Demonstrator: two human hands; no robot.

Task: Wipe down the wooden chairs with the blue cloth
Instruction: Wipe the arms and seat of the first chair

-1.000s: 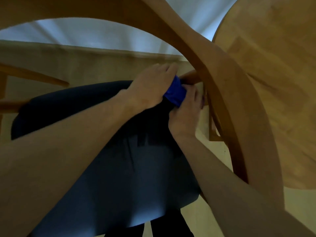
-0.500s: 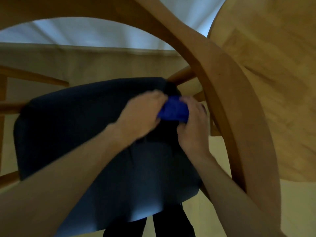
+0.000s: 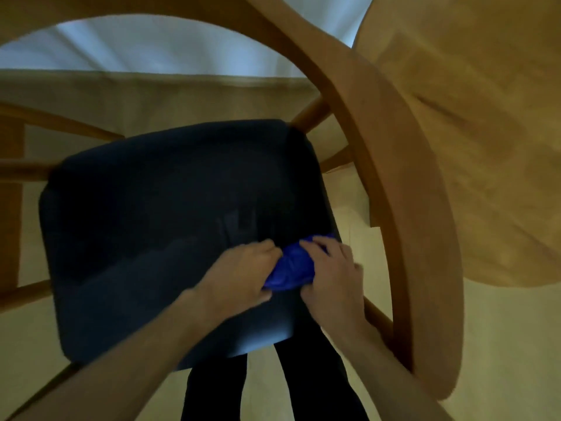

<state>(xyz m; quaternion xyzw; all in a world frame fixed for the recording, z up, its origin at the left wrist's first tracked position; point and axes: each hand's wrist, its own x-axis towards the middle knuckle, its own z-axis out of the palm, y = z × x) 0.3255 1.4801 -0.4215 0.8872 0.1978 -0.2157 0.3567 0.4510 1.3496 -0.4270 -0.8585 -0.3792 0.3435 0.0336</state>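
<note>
I look straight down on a wooden chair with a curved backrest [image 3: 403, 183] and a dark navy seat cushion [image 3: 170, 226]. The bunched blue cloth [image 3: 290, 270] lies at the cushion's right edge, near its front corner. My left hand [image 3: 243, 276] grips the cloth from the left with curled fingers. My right hand [image 3: 332, 276] grips it from the right, over the cushion's edge. Wooden spindles [image 3: 312, 115] run between seat and backrest at the far right corner.
A round wooden table [image 3: 473, 141] stands close on the right, just beyond the backrest. Wooden rails of another chair [image 3: 54, 123] show at the left. My dark-clothed legs [image 3: 315, 375] stand at the seat's front edge on a pale floor [image 3: 501, 344].
Both hands, with the cloth between them, have slid from the seat's far right corner along its right edge toward me, to near the front corner.
</note>
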